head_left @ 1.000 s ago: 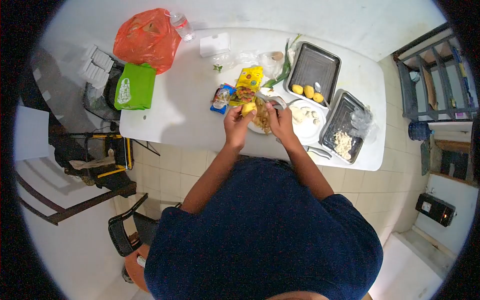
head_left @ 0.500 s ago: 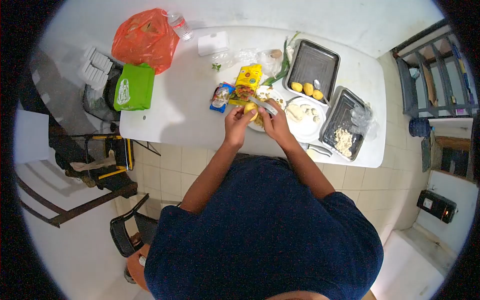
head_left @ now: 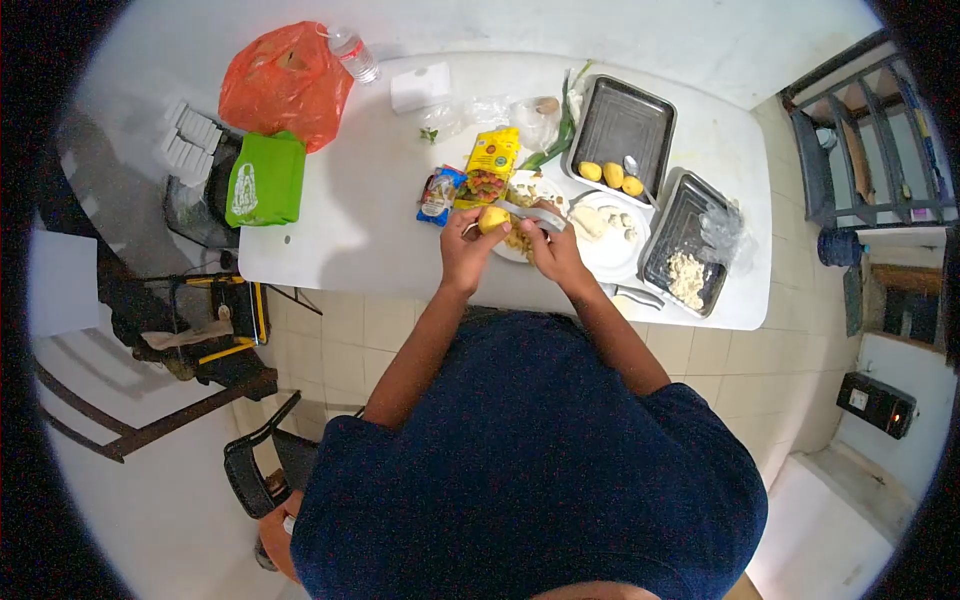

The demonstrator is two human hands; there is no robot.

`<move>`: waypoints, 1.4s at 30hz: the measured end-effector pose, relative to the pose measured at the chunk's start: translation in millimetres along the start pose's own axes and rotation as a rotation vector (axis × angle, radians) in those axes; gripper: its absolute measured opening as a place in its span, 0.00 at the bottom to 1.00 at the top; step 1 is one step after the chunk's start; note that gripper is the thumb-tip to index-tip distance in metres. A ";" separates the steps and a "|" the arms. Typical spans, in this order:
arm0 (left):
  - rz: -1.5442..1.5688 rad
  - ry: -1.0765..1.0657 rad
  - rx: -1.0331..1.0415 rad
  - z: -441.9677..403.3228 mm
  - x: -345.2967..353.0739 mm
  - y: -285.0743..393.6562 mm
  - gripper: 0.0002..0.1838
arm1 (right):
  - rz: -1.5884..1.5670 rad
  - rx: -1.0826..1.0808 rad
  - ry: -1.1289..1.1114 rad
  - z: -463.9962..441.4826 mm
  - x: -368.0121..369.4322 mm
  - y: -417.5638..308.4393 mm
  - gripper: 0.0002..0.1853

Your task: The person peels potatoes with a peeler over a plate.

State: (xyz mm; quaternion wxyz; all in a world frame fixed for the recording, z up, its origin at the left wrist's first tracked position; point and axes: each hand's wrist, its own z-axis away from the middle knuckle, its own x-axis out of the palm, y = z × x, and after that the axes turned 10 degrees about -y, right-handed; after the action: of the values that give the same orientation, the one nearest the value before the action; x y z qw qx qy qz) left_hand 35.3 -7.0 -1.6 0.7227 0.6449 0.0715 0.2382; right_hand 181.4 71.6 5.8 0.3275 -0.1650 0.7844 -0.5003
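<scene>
In my left hand [head_left: 466, 250] is a yellow potato [head_left: 493, 219], held between thumb and fingers above the table's front edge. My right hand [head_left: 553, 247] is closed round a silver peeler or small knife [head_left: 537, 214], whose exact shape I cannot make out, close beside the potato. Beneath both hands lies a plate with brown peelings [head_left: 519, 243], partly covered by them. A white plate [head_left: 612, 262] with pale pieces is right of my right hand. Three more potatoes [head_left: 613, 174] rest in the near end of a dark tray [head_left: 624, 122].
A second tray [head_left: 706, 194] holds crumbly pale food and clear plastic. A knife [head_left: 640, 297] lies at the front edge. Yellow [head_left: 490, 160] and blue [head_left: 438, 196] packets sit behind my left hand. Further left are a green bag [head_left: 266, 180], red bag [head_left: 285, 88] and bottle [head_left: 355, 57].
The potato in my left hand has shifted slightly left and turned. My right hand has turned, bringing the silver tool across near the potato. The view has shifted slightly.
</scene>
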 end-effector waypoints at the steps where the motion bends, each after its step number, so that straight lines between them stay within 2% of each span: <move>1: -0.007 -0.011 0.004 -0.3 -0.2 -1.3 0.24 | 0.010 -0.004 0.007 0.7 2.8 1.4 0.13; 5: -0.034 -0.031 0.037 -0.8 -1.6 -4.4 0.24 | 0.032 0.100 -0.139 -2.5 -4.2 -1.1 0.14; 8: -0.071 -0.049 0.057 0.3 -2.2 -6.1 0.24 | -0.017 0.117 -0.039 -1.7 8.1 15.9 0.17; 12: -0.137 -0.082 0.115 1.2 -4.5 -9.7 0.24 | 0.064 0.087 -0.078 -8.7 5.8 19.5 0.18; 15: 0.006 -0.167 0.133 7.0 5.3 -6.1 0.25 | 0.036 0.110 -0.039 -13.6 2.6 18.1 0.16; 18: 0.018 -0.068 0.091 0.3 2.8 -8.7 0.24 | -0.039 0.182 0.027 -10.1 0.2 23.6 0.13; 21: 0.306 -0.043 -0.150 -5.9 -9.6 -12.9 0.20 | -0.089 0.172 0.080 -6.6 -0.4 19.8 0.13; 24: 0.600 -0.151 -0.279 -4.8 -14.8 -9.7 0.16 | -0.081 0.171 0.049 -4.3 2.1 10.8 0.13; 26: 0.613 -0.133 -0.308 -6.2 -17.0 -15.3 0.16 | -0.051 0.200 0.006 -3.0 1.3 -2.3 0.14; 29: 0.640 -0.125 -0.319 -7.4 -15.7 -20.1 0.16 | 0.037 -0.012 -0.018 -5.6 1.5 -3.7 0.14; 32: 0.628 -0.115 -0.312 -7.9 -12.8 -17.8 0.15 | 0.047 0.087 -0.106 -2.7 5.4 10.3 0.14; 35: 0.586 -0.097 -0.309 -9.0 -11.2 -16.7 0.14 | 0.099 -0.014 -0.094 -6.4 5.7 11.7 0.14; 38: 0.529 -0.094 -0.309 -5.4 -5.9 -13.2 0.12 | 0.150 0.042 -0.138 -9.0 3.3 12.7 0.15; 42: 0.532 -0.092 -0.298 -1.5 -2.8 -11.8 0.13 | 0.152 0.025 -0.076 -10.4 10.2 21.5 0.15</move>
State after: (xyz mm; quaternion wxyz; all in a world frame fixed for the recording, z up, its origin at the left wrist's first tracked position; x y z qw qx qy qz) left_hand 35.3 -7.5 -13.8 0.7240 0.5380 -0.1684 0.3976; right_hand 168.3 82.3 -14.0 0.3963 -0.1198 0.7752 -0.4771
